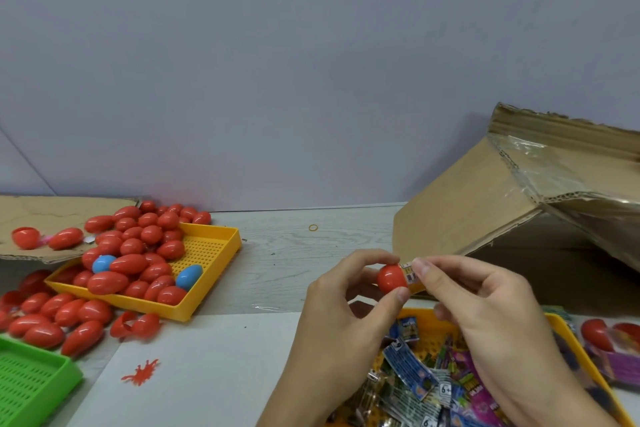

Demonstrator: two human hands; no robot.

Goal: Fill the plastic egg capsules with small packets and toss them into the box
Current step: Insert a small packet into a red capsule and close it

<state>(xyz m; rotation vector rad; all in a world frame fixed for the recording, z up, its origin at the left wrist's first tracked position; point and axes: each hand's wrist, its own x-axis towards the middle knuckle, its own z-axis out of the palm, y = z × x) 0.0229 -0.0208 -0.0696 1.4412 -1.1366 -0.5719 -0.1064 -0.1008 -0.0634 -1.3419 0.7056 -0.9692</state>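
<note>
We have the red egg capsule half (391, 278) pinched in our left hand (341, 308), thumb underneath and fingers curled over the top, with its open mouth turned to our right. Our right hand (485, 305) pinches a small packet (410, 276) between thumb and forefinger, and the packet's end is already at the mouth of the capsule, touching or just inside the rim. The packet's long axis lies roughly left to right, in line with the capsule's own axis, so we judge the coming push runs straight leftward from our right hand into the shell. Both hands are held up over the near edge of the table, just above the yellow tray of packets (561, 329) on our right.

The cardboard box (485, 198) lies beyond and to the right of our hands, tipped on its side with its dark opening facing us, so our right hand is the nearer one for the toss. Whether the capsule's other half hangs hidden behind our fingers, we cannot tell.

Well to our left sit the yellow tray of red and blue eggs (211, 253) and a green tray (34, 381), with more red eggs (52, 319) loose between them
</note>
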